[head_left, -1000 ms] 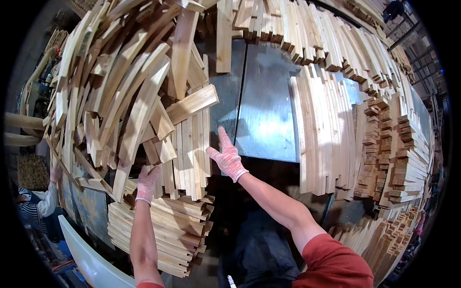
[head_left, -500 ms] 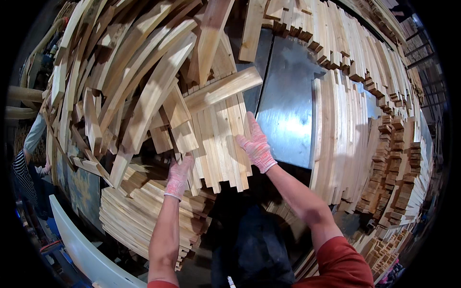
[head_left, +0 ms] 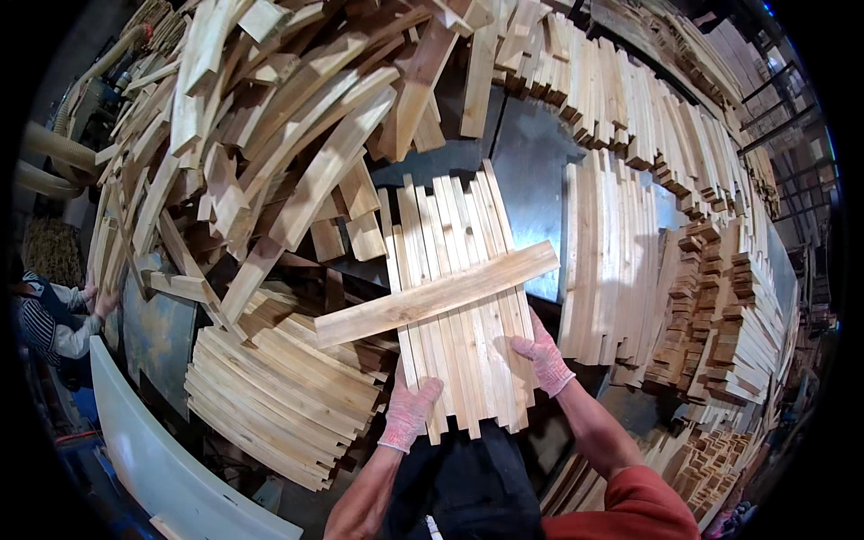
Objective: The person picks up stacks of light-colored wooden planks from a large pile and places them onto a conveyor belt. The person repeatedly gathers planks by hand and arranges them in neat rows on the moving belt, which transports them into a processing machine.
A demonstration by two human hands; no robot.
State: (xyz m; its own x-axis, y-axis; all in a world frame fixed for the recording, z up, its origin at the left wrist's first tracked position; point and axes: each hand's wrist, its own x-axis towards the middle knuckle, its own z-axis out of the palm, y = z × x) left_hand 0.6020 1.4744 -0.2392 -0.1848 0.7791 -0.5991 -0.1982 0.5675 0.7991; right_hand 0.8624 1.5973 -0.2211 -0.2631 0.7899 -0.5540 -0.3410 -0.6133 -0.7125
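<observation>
Gloved in pinkish knit, my left hand (head_left: 411, 410) and my right hand (head_left: 544, 358) grip a row of pale wooden strips (head_left: 472, 369) from its two sides. The strips lie side by side with uneven ends, held in front of my body. My thumbs rest on top of the row, while the fingers are mostly hidden beneath or behind it. Across the strips lies one loose wooden board (head_left: 432, 295), tilted, its left end sticking out past the row. Neither hand touches this board.
A jumbled heap of wooden pieces (head_left: 306, 171) fills the far left. Neat strip stacks stand at the lower left (head_left: 279, 405) and on the right (head_left: 607, 261) of the metal table (head_left: 531, 162). A co-worker (head_left: 54, 315) stands at the far left, near a pale curved panel (head_left: 162, 459).
Both hands have closed on the row of strips and drawn it away from the heap, toward my body. The crosswise board has come along with it. A co-worker's hands now show at left.
</observation>
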